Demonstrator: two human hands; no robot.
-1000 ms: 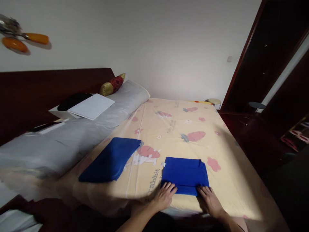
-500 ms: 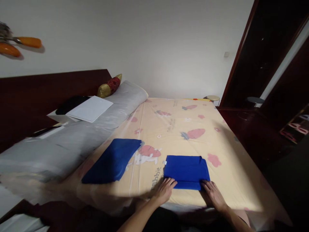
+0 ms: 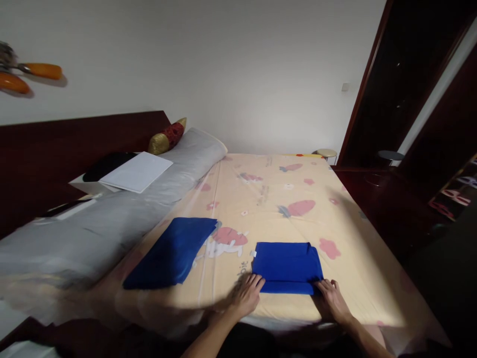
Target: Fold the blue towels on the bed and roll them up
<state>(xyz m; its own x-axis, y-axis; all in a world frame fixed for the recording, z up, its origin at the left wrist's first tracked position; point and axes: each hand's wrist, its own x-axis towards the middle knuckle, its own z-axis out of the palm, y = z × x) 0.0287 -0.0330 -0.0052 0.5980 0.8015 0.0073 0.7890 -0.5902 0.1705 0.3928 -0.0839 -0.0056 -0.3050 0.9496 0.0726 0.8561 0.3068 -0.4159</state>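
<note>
A bright blue folded cloth (image 3: 285, 261) with a small white tag on its left edge lies flat on the bed. Its near edge is turned over into a narrow strip. My left hand (image 3: 249, 294) pinches the near left corner, fingers curled and closed. At the near right corner, my right hand (image 3: 333, 297) is closed on the edge in the same way; the thumb tips are mostly hidden. Another folded cloth, darker blue (image 3: 173, 253), rests to the left, apart from both hands.
The bed carries a cream sheet (image 3: 261, 219) printed with carrots and rabbits. Along the headboard (image 3: 74, 144) are grey pillows (image 3: 89, 233), a white flat box (image 3: 137, 171) and a red-gold cushion (image 3: 169, 138). Stools (image 3: 327, 153) stand beyond the far end.
My hands have shifted slightly outward to the cloth's side corners, with fingers more curled round the edge. The turned-over strip looks straighter. The view has tilted a little.
</note>
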